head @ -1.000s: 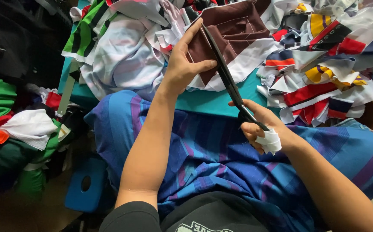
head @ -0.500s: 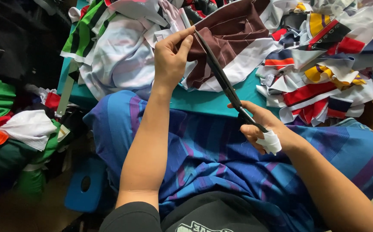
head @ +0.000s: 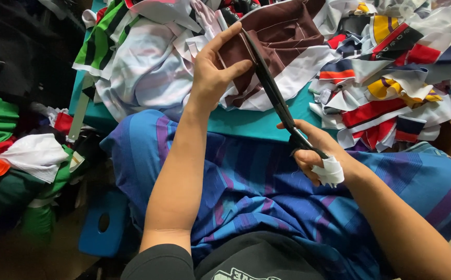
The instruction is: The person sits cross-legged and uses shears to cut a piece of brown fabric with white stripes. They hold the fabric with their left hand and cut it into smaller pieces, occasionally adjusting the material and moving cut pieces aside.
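Pinching the maroon cloth (head: pixel 282 39) near the table's (head: pixel 246 122) front edge, the left hand (head: pixel 212 72) closes thumb and fingers on its hem. The right hand (head: pixel 313 153), fingers curled through the handles, holds long scissors (head: pixel 272 91) whose blades run up along the cloth. The cloth looks light, limp and likely to slip, so a hold close to the blades should keep it taut. Scraps (head: pixel 386 88) heap toward the table's right side, pale cloth (head: pixel 142 67) toward its left. No containers show clearly.
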